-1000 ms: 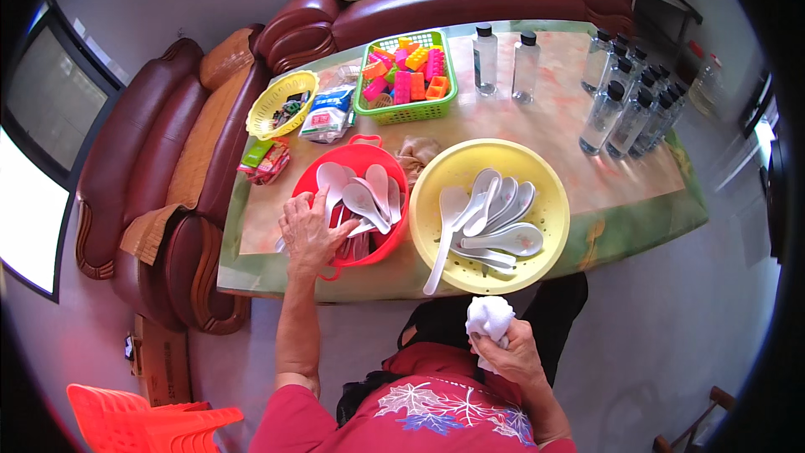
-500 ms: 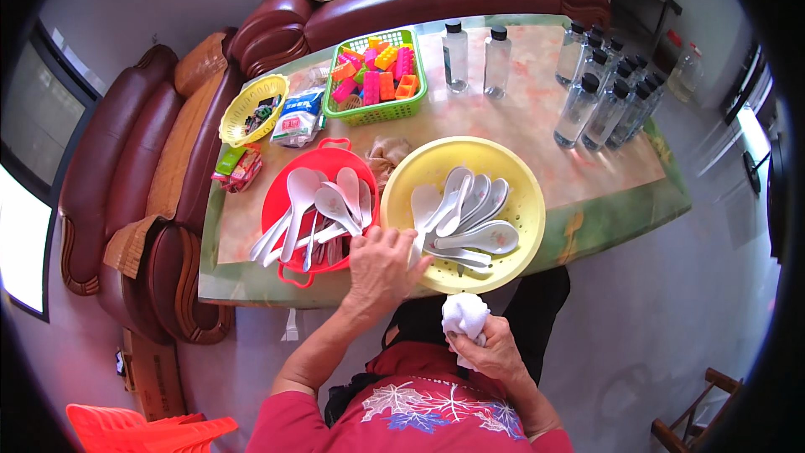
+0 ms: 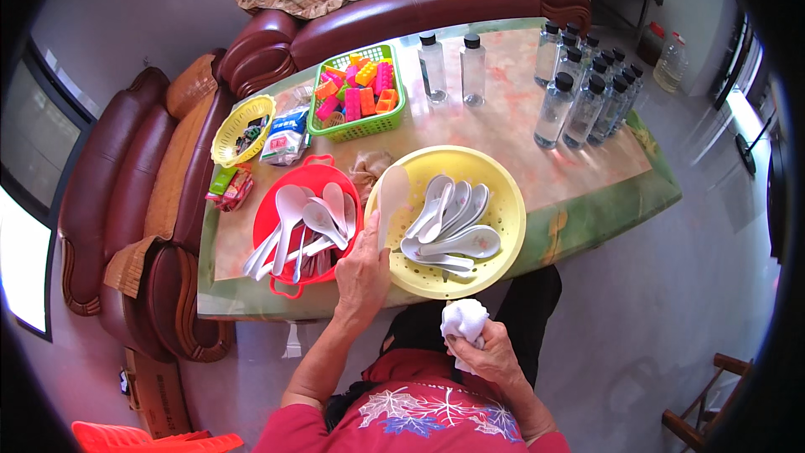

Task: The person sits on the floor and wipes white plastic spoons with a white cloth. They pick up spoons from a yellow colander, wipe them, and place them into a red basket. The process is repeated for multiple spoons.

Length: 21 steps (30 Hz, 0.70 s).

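Observation:
My left hand (image 3: 362, 275) is closed on the handle of a white rice paddle (image 3: 392, 195), which stands upright over the left rim of a yellow colander (image 3: 508, 239). Inside the colander lie several white soup spoons (image 3: 465, 242) with floral patterns. To the left, a red basket (image 3: 265, 211) with two handles holds more white ladles and spoons (image 3: 290, 205). Close to my lap, below the table edge, my right hand (image 3: 490, 354) grips a bunched white cloth (image 3: 464, 320). The lower part of the paddle's handle is hidden by my left hand.
Behind the baskets are a green basket (image 3: 360, 127) of colourful building blocks, a yellow basket (image 3: 220, 132), a blue-white packet (image 3: 287, 136) and a brown cloth (image 3: 370, 169). Several clear black-capped bottles (image 3: 555, 113) stand at the far right, with two more bottles (image 3: 473, 75) nearer the middle.
My left hand has lifted the rice paddle out of the yellow colander and moved it left. The right hand keeps the white cloth in nearly the same place. The view has shifted slightly.

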{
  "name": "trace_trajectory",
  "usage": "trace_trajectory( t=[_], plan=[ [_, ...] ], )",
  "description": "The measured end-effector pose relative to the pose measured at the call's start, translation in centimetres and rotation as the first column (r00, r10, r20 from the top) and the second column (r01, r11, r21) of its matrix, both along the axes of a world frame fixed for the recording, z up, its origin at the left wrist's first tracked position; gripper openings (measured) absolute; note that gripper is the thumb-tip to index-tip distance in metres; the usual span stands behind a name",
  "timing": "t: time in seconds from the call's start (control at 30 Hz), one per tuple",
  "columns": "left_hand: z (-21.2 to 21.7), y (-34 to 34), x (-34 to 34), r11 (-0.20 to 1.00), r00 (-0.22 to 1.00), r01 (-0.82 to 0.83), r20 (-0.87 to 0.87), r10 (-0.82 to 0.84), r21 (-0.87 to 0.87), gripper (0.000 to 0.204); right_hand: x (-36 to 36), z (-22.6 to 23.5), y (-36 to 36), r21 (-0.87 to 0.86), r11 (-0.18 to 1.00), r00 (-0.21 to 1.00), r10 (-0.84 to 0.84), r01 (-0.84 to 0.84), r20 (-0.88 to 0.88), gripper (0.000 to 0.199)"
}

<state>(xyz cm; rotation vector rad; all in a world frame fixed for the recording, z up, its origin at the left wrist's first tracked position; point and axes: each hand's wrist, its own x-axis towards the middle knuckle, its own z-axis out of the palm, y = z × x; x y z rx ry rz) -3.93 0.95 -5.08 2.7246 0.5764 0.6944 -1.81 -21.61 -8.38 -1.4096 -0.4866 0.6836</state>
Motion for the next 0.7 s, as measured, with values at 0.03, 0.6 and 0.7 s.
trace_trajectory(
  t=[0.03,0.6,0.7],
  plan=[
    [0.1,-0.1,-0.1,0.997,0.998,0.013,0.063,-0.008,-0.081,0.056,0.0,0.2,0.0,0.004,1.0,1.0,-0.009,0.009,0.001,0.013],
    [-0.8,-0.9,-1.6,0.973,0.998,0.043,0.05,-0.032,-0.228,0.038,1.8,1.6,0.0,0.177,0.949,0.965,-0.262,0.26,-0.015,0.03],
    [-0.9,-1.4,-1.9,0.963,0.989,0.117,0.118,-0.09,-0.244,0.039,3.2,2.4,0.5,0.153,0.94,0.946,-0.318,0.305,0.065,0.026]
  ],
)
